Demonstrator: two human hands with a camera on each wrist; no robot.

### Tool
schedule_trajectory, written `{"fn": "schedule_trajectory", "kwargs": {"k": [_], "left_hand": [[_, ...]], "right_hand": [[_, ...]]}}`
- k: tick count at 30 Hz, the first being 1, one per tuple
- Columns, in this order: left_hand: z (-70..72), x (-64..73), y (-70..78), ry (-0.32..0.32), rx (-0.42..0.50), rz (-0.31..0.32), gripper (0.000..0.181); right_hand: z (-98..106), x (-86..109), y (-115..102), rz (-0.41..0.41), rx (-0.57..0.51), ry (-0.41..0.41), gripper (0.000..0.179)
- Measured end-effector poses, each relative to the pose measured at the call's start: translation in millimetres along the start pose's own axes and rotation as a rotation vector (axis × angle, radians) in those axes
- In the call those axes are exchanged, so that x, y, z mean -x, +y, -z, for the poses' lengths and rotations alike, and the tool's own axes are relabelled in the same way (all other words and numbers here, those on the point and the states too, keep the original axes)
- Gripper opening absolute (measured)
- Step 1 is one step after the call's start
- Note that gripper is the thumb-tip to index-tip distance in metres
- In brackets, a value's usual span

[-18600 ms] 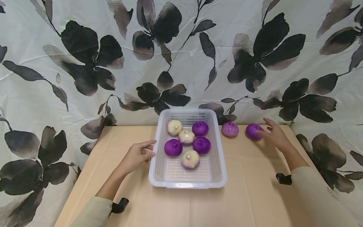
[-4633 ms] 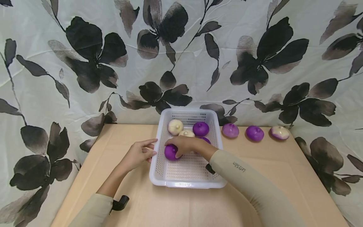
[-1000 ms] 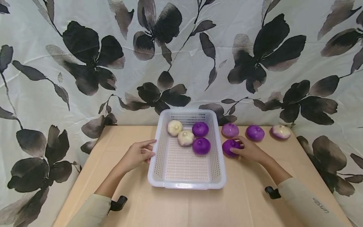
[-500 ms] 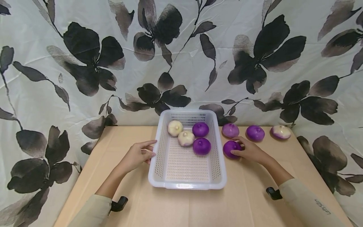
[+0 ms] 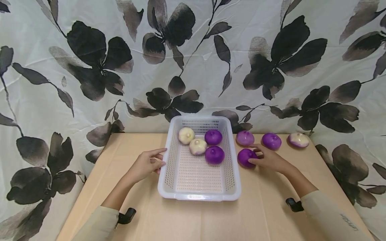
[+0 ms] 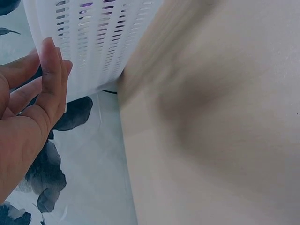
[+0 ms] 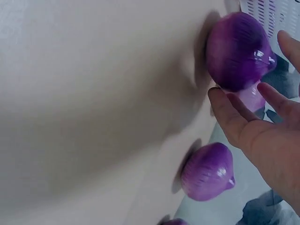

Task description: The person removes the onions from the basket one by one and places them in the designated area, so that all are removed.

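Purple onion (image 5: 245, 158) sits on the table (image 5: 211, 221) just ahead of the right hand (image 5: 269, 160), whose spread fingers frame without gripping it, while the left hand (image 5: 147, 165), fingers uncurled, touches the basket (image 5: 199, 196) beside it, presumably for steadiness.

Purples and creams before inky blooms

Beside the right fingers (image 5: 257, 147) we see a deep purple onion (image 5: 245, 158); behind them, a pinkish-lilac onion (image 5: 245, 138), a vivid violet onion (image 5: 271, 141) and a cream onion streaked with purple (image 5: 298, 140). By the left fingers (image 5: 157, 151), we find a white basket (image 5: 217, 195) patterned with slots, showing two cream onions (image 5: 186, 135) and two rich purple onions (image 5: 214, 155). Beyond all the fingers, grey-black flowers print our white cloth (image 5: 217, 100).
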State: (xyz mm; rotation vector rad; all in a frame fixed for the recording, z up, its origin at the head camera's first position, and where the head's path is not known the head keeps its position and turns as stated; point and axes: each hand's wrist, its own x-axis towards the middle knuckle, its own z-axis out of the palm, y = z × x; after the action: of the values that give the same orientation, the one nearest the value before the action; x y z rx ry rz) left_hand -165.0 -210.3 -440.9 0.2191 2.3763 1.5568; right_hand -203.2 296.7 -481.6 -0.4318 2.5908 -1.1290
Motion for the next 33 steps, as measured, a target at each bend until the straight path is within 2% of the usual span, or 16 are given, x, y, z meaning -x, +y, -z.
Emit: {"fn": "schedule_trajectory", "kwargs": {"k": [9,17,21,24,33], "left_hand": [[0.2,0.5,-2.6,-0.003,0.005,-0.007,0.059],[-0.8,0.1,-4.0,0.001,0.009,-0.007,0.058],[-1.3,-0.2,-3.5,0.003,0.006,-0.004,0.058],[-1.6,-0.3,-3.2,0.005,0.004,0.001,0.058],[0.5,-1.0,-3.9,0.001,-0.007,-0.026,0.058]], "right_hand": [[12.9,5.3,-6.1,0.001,0.019,0.001,0.068],[34.5,3.5,-32.7,0.05,0.07,0.021,0.068],[42.8,-2.5,-53.1,0.101,0.099,0.044,0.066],[45.0,-10.1,-69.1,0.124,0.076,0.033,0.068],[36.2,-39.4,-108.7,0.193,0.141,-0.008,0.068]]}}
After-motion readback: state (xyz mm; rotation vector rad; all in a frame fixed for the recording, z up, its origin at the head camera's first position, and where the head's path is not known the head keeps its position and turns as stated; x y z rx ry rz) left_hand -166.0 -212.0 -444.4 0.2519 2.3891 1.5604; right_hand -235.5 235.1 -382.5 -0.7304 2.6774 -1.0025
